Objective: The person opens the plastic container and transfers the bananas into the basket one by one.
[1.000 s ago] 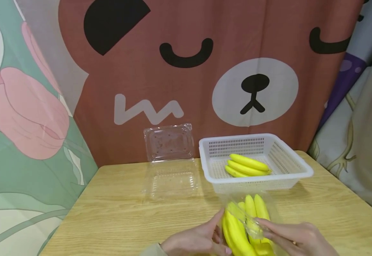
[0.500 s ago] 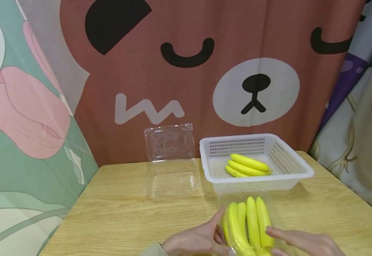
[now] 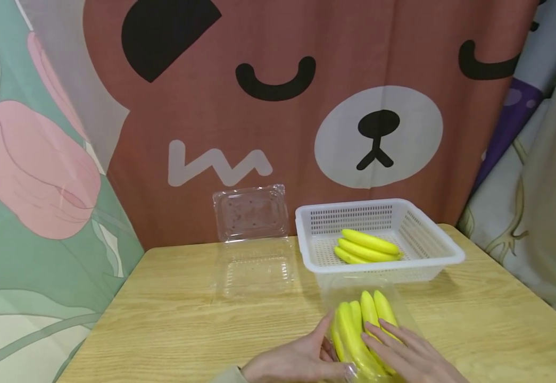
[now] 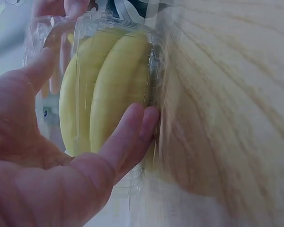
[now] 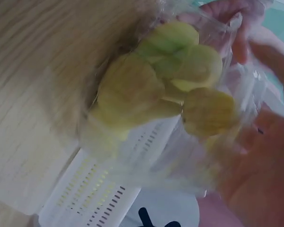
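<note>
A clear plastic clamshell container [image 3: 328, 292] holding several yellow bananas [image 3: 349, 330] lies at the table's near edge. My left hand [image 3: 287, 359] holds its left side; in the left wrist view the fingertips [image 4: 132, 120] lie against the side wall near the tabletop, the thumb higher by the upper edge. My right hand [image 3: 412, 356] spreads over the bananas' right half from above, fingers extended. Whether it touches plastic or fruit cannot be told. In the right wrist view the banana ends [image 5: 208, 111] show blurred through the plastic. The container's near end is partly hidden.
Behind stands a white perforated basket [image 3: 383, 269] with a bunch of bananas [image 3: 368, 247] in it. Left of it, another clear clamshell [image 3: 254, 213] stands unfolded, its lid upright before the bear-print curtain [image 3: 201, 117]. Wooden tabletop [image 3: 177, 319] stretches left.
My right hand has let go of the raised clear plastic flap it pinched, drawn aside to the right, then come back left over the bananas with spread fingers. My left hand stays in place.
</note>
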The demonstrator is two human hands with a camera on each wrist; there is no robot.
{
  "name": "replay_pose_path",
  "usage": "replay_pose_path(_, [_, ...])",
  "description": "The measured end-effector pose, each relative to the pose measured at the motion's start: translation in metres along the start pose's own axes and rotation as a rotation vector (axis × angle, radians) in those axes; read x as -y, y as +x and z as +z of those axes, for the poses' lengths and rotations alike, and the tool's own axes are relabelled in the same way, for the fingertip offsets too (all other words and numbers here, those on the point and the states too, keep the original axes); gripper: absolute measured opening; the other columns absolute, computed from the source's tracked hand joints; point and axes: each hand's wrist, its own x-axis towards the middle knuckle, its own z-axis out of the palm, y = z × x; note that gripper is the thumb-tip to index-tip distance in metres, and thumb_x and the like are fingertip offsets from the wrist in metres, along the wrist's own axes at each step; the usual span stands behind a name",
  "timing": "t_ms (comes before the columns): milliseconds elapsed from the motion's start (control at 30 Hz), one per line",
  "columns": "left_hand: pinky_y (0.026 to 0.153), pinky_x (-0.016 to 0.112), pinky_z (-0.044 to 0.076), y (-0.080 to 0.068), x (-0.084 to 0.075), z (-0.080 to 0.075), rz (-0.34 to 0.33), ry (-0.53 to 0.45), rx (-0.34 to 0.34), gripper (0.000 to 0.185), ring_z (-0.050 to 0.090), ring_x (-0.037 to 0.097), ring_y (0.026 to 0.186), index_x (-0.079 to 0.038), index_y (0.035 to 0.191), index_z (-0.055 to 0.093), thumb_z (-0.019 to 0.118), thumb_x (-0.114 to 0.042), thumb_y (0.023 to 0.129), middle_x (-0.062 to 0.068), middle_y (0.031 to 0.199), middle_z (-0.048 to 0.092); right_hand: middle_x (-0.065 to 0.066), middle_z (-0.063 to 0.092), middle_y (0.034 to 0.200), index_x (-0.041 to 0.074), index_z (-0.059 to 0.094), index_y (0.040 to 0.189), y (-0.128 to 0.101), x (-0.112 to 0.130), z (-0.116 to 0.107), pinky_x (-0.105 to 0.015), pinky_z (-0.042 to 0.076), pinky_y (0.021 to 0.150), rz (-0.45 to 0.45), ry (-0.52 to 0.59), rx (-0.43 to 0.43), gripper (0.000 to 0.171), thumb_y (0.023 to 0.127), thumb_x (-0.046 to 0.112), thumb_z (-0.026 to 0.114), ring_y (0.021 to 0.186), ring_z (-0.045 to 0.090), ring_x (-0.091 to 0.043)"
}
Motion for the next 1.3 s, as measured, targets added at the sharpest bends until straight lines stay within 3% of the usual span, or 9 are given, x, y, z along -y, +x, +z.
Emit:
replay_pose_path(167, [0.077, 0.023, 0.053, -0.002, 0.000, 0.000, -0.015, -0.002, -0.009, 0.086, 0.065, 0.009, 0.088, -0.035, 0.151, 0.013, 0.072, -0.020, 0.091, -0.002, 0.095, 0.067, 0.016, 0.051, 0.142, 0.030, 0.053, 0.142, 0.007, 0.016, -0.012, -0.019, 0.043, 0.095, 0.183, -0.041, 0.048, 0.075, 0.076, 0.056, 0.077, 0.123, 0.051, -0.007])
replay_pose_path(267, [0.076, 0.023, 0.053, -0.002, -0.001, 0.000, -0.018, 0.005, -0.003, 0.087, 0.065, 0.009, 0.086, -0.036, 0.151, 0.014, 0.073, -0.018, 0.090, -0.001, 0.094, 0.067, 0.018, 0.050, 0.142, 0.033, 0.050, 0.145, 0.010, 0.021, -0.020, -0.029, 0.054, 0.083, 0.240, -0.041, 0.073, 0.078, 0.075, 0.046, 0.082, 0.119, 0.056, -0.009])
replay_pose_path(500, [0.076, 0.024, 0.053, -0.003, 0.001, -0.001, -0.015, -0.071, 0.012, 0.088, 0.065, 0.012, 0.089, -0.037, 0.151, 0.016, 0.073, -0.012, 0.089, 0.001, 0.097, 0.067, 0.021, 0.051, 0.139, 0.038, 0.046, 0.147, 0.006, 0.023, -0.031, -0.021, 0.051, 0.084, 0.371, -0.037, 0.080, 0.081, 0.075, 0.051, 0.081, 0.116, 0.058, -0.005])
replay_pose_path(733, [0.080, 0.030, 0.055, -0.002, 0.000, -0.001, -0.001, -0.133, 0.029, 0.087, 0.068, 0.016, 0.094, -0.034, 0.151, 0.017, 0.072, -0.007, 0.089, 0.002, 0.103, 0.070, 0.012, 0.044, 0.149, 0.038, 0.030, 0.154, -0.006, -0.002, -0.037, -0.037, 0.053, 0.077, 0.517, 0.072, 0.260, 0.079, 0.087, 0.052, 0.069, 0.119, 0.056, -0.016])
replay_pose_path(833, [0.082, 0.034, 0.055, -0.001, -0.002, -0.001, 0.007, -0.178, 0.031, 0.091, 0.069, 0.019, 0.096, -0.031, 0.153, 0.015, 0.071, 0.000, 0.088, 0.004, 0.109, 0.067, 0.008, 0.046, 0.147, 0.023, 0.030, 0.156, -0.008, -0.010, -0.045, -0.021, 0.050, 0.079, 0.454, 0.162, 0.077, 0.097, 0.075, 0.027, 0.083, 0.120, 0.053, -0.006])
replay_pose_path(967, [0.084, 0.031, 0.054, -0.001, -0.004, -0.003, -0.018, -0.157, 0.000, 0.096, 0.068, 0.018, 0.095, -0.028, 0.155, 0.013, 0.072, 0.001, 0.086, 0.005, 0.118, 0.054, -0.007, 0.050, 0.143, -0.008, 0.038, 0.144, -0.002, -0.021, -0.051, -0.006, 0.036, 0.090, 0.202, 0.262, -0.236, 0.072, 0.088, 0.024, 0.070, 0.126, 0.045, 0.001])
replay_pose_path(1033, [0.085, 0.028, 0.053, -0.001, -0.005, -0.003, -0.036, -0.132, -0.018, 0.097, 0.067, 0.017, 0.094, -0.028, 0.156, 0.013, 0.074, 0.000, 0.085, 0.005, 0.119, 0.048, -0.010, 0.050, 0.141, -0.014, 0.042, 0.138, 0.001, -0.024, -0.054, -0.007, 0.036, 0.092, 0.121, 0.251, -0.337, 0.068, 0.096, 0.037, 0.055, 0.128, 0.044, -0.001])
replay_pose_path(1133, [0.084, 0.026, 0.052, -0.001, -0.006, -0.004, -0.052, -0.116, -0.032, 0.098, 0.067, 0.016, 0.092, -0.029, 0.156, 0.013, 0.075, -0.002, 0.085, 0.003, 0.122, 0.046, -0.014, 0.054, 0.133, -0.018, 0.050, 0.126, 0.005, -0.030, -0.058, -0.010, 0.034, 0.098, 0.023, 0.213, -0.428, 0.064, 0.098, 0.041, 0.048, 0.129, 0.044, -0.006])
replay_pose_path(1300, [0.083, 0.028, 0.053, -0.001, -0.005, -0.003, -0.052, -0.139, -0.032, 0.098, 0.068, 0.017, 0.091, -0.027, 0.156, 0.011, 0.074, -0.001, 0.086, 0.001, 0.119, 0.056, -0.009, 0.057, 0.131, -0.016, 0.060, 0.114, 0.004, -0.035, -0.071, -0.009, 0.035, 0.097, 0.052, 0.167, -0.461, 0.061, 0.099, 0.043, 0.051, 0.127, 0.046, -0.006])
